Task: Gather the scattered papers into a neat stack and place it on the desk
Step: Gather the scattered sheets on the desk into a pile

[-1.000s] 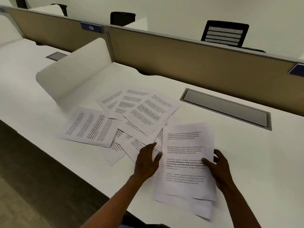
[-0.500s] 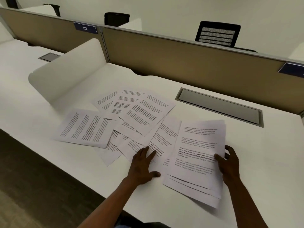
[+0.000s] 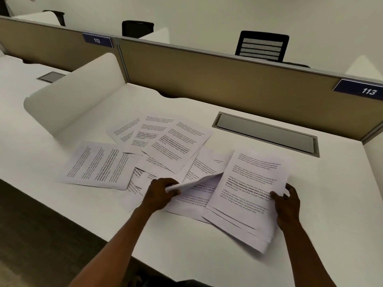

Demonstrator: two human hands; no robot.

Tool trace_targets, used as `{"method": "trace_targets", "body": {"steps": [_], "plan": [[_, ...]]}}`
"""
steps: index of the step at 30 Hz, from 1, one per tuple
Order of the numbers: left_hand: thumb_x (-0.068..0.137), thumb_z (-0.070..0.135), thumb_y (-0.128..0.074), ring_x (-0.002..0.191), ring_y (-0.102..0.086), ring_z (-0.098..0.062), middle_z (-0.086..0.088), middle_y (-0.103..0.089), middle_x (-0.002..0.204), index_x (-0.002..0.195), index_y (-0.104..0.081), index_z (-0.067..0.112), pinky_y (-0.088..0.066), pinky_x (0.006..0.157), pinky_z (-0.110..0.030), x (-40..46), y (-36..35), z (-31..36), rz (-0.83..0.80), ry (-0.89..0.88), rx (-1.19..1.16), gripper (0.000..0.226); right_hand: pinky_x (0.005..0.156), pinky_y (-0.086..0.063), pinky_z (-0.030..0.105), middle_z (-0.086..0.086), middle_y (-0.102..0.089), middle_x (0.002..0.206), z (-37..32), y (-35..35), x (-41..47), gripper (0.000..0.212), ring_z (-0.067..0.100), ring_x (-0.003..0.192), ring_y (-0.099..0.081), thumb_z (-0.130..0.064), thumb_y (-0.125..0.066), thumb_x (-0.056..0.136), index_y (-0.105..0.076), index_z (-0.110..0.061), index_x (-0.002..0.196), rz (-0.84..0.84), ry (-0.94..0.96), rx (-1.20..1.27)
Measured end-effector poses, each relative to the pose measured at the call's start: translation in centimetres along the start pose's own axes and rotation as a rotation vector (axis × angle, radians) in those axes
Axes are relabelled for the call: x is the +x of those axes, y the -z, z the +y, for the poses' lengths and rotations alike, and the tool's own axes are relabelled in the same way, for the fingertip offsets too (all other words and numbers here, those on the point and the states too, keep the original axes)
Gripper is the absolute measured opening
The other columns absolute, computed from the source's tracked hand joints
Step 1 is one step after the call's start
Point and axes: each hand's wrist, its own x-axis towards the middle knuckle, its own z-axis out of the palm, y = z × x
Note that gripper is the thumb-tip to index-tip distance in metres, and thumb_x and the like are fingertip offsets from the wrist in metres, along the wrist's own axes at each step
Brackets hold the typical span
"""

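Several printed sheets lie fanned across the white desk (image 3: 331,214). A loose group of scattered papers (image 3: 176,143) overlaps at the middle, and one sheet (image 3: 97,164) lies apart to the left. My right hand (image 3: 287,200) grips the right edge of a small uneven stack (image 3: 248,195), its lower edges stepped. My left hand (image 3: 160,192) pinches the corner of a sheet (image 3: 192,184) and curls it up off the desk, just left of the stack.
A tan partition (image 3: 207,75) with labels 112 and 113 runs along the desk's back. A grey cable hatch (image 3: 267,133) is set in the desk behind the stack. A white curved divider (image 3: 68,104) stands at left. The desk's front edge drops to dark floor at left.
My left hand went from lying flat on the papers to pinching a sheet's corner and lifting it. The stack in my right hand shifted rightward.
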Motion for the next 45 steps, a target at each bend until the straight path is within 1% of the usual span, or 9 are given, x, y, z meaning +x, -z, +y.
{"method": "trace_targets", "body": {"steps": [5, 8, 15, 20, 23, 26, 28, 33, 45], "plan": [[0.083, 0.032, -0.076, 0.074, -0.064, -0.012, 0.001, -0.071, 0.083, 0.094, -0.074, 0.013, -0.044, 0.066, -0.022, -0.3, 1.0, 2.4, 0.271, 0.063, -0.142, 0.022, 0.096, -0.047, 0.041, 0.018, -0.060, 0.126, 0.2, -0.6, -0.5, 0.056, 0.029, 0.109, -0.058, 0.008, -0.062, 0.088, -0.047, -0.013, 0.137, -0.039, 0.000, -0.028], [0.084, 0.033, -0.075, 0.076, -0.064, -0.005, 0.006, -0.070, 0.086, 0.097, -0.073, 0.017, -0.051, 0.068, -0.020, -1.3, 0.3, 5.9, 0.294, 0.019, -0.239, 0.021, 0.094, -0.051, 0.045, 0.016, -0.063, 0.120, 0.8, -2.0, -1.5, 0.056, 0.033, 0.108, -0.061, 0.005, -0.063, 0.089, -0.047, -0.017, 0.137, -0.103, -0.001, -0.035], [0.082, 0.046, -0.073, 0.085, -0.066, 0.001, 0.010, -0.073, 0.100, 0.111, -0.070, 0.023, -0.055, 0.070, -0.016, -3.5, -6.6, 10.0, -0.001, -0.194, -0.239, 0.037, 0.076, -0.058, 0.038, 0.008, -0.063, 0.115, 1.4, -5.5, -3.5, 0.058, 0.022, 0.099, -0.066, -0.007, -0.064, 0.093, -0.040, -0.026, 0.142, -0.247, -0.027, 0.034], [0.070, 0.068, -0.070, 0.109, -0.060, -0.004, 0.009, -0.063, 0.129, 0.131, -0.058, 0.030, -0.052, 0.096, -0.028, -4.7, -9.1, 9.5, -0.377, -0.152, -0.057, 0.073, 0.098, -0.051, 0.043, 0.000, -0.062, 0.134, 1.2, -6.8, -3.6, 0.066, 0.023, 0.118, -0.061, -0.062, -0.059, 0.086, -0.047, -0.027, 0.141, -0.233, -0.071, 0.087], [0.075, 0.068, -0.066, 0.123, -0.051, -0.007, 0.009, -0.057, 0.137, 0.134, -0.056, 0.033, -0.045, 0.106, -0.033, -4.4, -8.6, 8.7, -0.420, -0.167, -0.007, 0.069, 0.100, -0.051, 0.047, 0.003, -0.064, 0.129, 1.8, -6.6, -3.5, 0.058, 0.024, 0.115, -0.063, -0.032, -0.072, 0.087, -0.049, -0.022, 0.139, -0.234, -0.019, 0.014], [0.084, 0.060, -0.062, 0.128, -0.048, -0.012, 0.005, -0.057, 0.138, 0.133, -0.056, 0.029, -0.040, 0.109, -0.033, -2.8, -7.3, 6.5, -0.119, -0.119, -0.015, 0.058, 0.107, -0.044, 0.052, 0.013, -0.056, 0.138, 2.7, -5.6, -2.7, 0.064, 0.031, 0.123, -0.056, 0.001, -0.067, 0.087, -0.042, -0.013, 0.144, -0.179, 0.022, -0.083], [0.089, 0.050, -0.060, 0.131, -0.046, -0.020, 0.000, -0.055, 0.140, 0.136, -0.054, 0.023, -0.037, 0.110, -0.033, -1.7, -6.3, 4.3, 0.031, -0.080, 0.090, 0.055, 0.109, -0.042, 0.051, 0.011, -0.055, 0.139, 2.3, -4.6, -2.0, 0.066, 0.030, 0.124, -0.055, 0.005, -0.066, 0.086, -0.042, -0.014, 0.145, -0.138, 0.033, -0.066], [0.091, 0.049, -0.057, 0.144, -0.028, -0.021, -0.002, -0.034, 0.156, 0.147, -0.041, 0.019, -0.025, 0.118, -0.034, -1.9, -5.5, 1.1, -0.082, -0.073, 0.356, 0.065, 0.104, -0.038, 0.035, 0.004, -0.051, 0.130, 0.2, -1.6, -0.2, 0.071, 0.022, 0.117, -0.050, 0.011, -0.063, 0.086, -0.036, -0.010, 0.148, -0.101, 0.057, 0.010], [0.097, 0.019, -0.049, 0.135, -0.039, -0.025, -0.005, -0.037, 0.154, 0.156, -0.016, 0.021, -0.039, 0.110, -0.035, -1.0, -4.4, 1.9, -0.008, -0.097, 0.403, 0.068, 0.098, -0.049, 0.050, 0.019, -0.059, 0.133, 0.3, -1.3, 0.9, 0.064, 0.037, 0.118, -0.059, 0.010, -0.069, 0.081, -0.046, -0.007, 0.139, -0.216, 0.031, -0.088]]}}
